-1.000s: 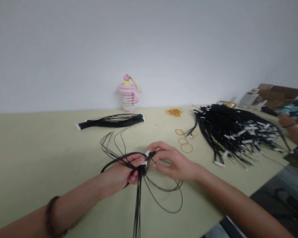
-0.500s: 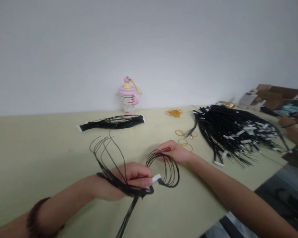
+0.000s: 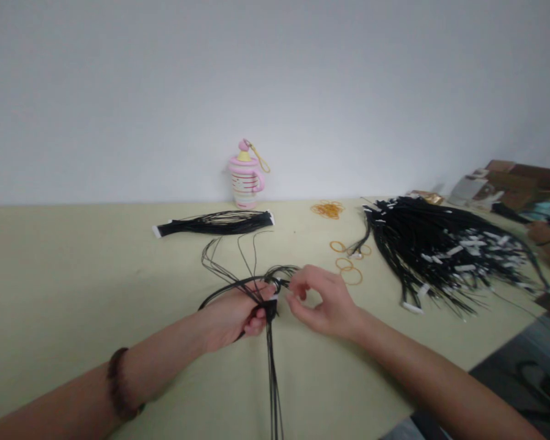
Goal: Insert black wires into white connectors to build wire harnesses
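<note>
The left hand (image 3: 231,318) gripped a looped bunch of black wires (image 3: 269,310), their ends hanging below it. The right hand (image 3: 325,302) was half open, its curled fingers just beside the bunch's white connectors (image 3: 275,283).

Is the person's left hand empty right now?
No, the left hand is closed around a bunch of thin black wires, which hang down below it.

I'm seeing soft, even light with only faint shadows on the tabletop (image 3: 82,287); the picture is slightly grainy, the thin black wires (image 3: 271,373) look a little blurred, and the view stretches toward the edges.
</note>
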`<state>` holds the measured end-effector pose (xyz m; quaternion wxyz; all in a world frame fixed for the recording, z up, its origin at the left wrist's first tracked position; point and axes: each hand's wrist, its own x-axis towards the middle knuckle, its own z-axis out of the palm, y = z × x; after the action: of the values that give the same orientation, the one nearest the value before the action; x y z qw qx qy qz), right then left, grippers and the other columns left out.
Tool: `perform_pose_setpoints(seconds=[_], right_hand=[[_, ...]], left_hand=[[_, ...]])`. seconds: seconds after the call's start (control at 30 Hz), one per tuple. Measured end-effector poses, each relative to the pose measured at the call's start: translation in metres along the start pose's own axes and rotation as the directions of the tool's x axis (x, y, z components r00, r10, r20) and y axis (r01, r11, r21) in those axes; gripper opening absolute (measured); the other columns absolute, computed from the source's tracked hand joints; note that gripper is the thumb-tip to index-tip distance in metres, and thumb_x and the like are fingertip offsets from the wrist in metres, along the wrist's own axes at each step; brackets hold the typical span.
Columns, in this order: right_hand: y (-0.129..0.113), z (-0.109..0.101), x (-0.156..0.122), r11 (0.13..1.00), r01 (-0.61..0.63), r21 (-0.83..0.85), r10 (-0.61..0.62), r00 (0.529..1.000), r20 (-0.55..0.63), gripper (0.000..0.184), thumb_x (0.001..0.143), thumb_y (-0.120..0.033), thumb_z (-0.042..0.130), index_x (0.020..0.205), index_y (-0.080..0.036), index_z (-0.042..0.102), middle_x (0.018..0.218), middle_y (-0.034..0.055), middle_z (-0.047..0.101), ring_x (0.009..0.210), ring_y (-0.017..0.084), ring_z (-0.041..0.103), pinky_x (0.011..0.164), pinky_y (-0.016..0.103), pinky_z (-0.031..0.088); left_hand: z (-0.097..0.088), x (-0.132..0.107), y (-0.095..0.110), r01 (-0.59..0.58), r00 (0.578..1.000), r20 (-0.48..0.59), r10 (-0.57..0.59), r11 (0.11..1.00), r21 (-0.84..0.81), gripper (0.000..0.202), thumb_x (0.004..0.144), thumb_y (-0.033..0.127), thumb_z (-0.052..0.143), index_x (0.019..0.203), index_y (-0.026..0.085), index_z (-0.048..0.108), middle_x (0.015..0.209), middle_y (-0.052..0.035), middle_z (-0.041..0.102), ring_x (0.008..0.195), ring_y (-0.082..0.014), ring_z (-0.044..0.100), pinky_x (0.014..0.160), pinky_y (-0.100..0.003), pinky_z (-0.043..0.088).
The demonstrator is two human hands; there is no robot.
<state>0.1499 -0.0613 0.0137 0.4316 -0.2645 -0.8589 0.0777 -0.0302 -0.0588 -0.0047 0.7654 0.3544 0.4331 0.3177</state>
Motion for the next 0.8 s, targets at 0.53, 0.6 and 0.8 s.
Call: perform_pose_setpoints(seconds=[0.53, 0.6, 0.8], right_hand=[[0.001, 0.019, -0.015, 0.925, 0.328, -0.189, -0.319, 0.944, 0.081, 0.010, 0.081, -0.015, 0.053, 0.089, -0.017, 0.058, 0.084, 0.0012, 0.063, 0.070, 0.009, 0.056, 0.063, 0.023, 0.043], [0.002, 0.016, -0.013, 0.928, 0.331, -0.172, -0.323, 0.944, 0.076, 0.009, 0.081, -0.016, 0.053, 0.088, -0.017, 0.058, 0.085, 0.0007, 0.063, 0.072, 0.009, 0.056, 0.063, 0.022, 0.044], [-0.001, 0.010, -0.007, 0.916, 0.354, -0.186, -0.328, 0.931, 0.160, 0.012, 0.084, -0.014, 0.048, 0.091, -0.014, 0.057, 0.089, 0.0025, 0.064, 0.077, 0.010, 0.057, 0.068, 0.022, 0.047]], left_hand=[[-0.007, 0.003, -0.005, -0.017, 1.000, -0.006, 0.016, 0.991, -0.134, 0.021, 0.070, 0.031, 0.062, 0.066, 0.016, 0.048, 0.046, 0.0063, 0.039, 0.037, -0.0018, 0.032, 0.035, -0.012, 0.022], [-0.006, 0.002, -0.004, -0.016, 1.000, 0.002, 0.016, 0.994, -0.111, 0.021, 0.071, 0.031, 0.061, 0.066, 0.015, 0.049, 0.046, 0.0058, 0.040, 0.036, -0.0016, 0.032, 0.035, -0.012, 0.021], [-0.004, 0.000, -0.003, -0.010, 1.000, -0.002, 0.010, 0.991, -0.130, 0.022, 0.072, 0.032, 0.060, 0.067, 0.015, 0.047, 0.045, 0.0063, 0.039, 0.036, -0.0018, 0.033, 0.035, -0.013, 0.022]])
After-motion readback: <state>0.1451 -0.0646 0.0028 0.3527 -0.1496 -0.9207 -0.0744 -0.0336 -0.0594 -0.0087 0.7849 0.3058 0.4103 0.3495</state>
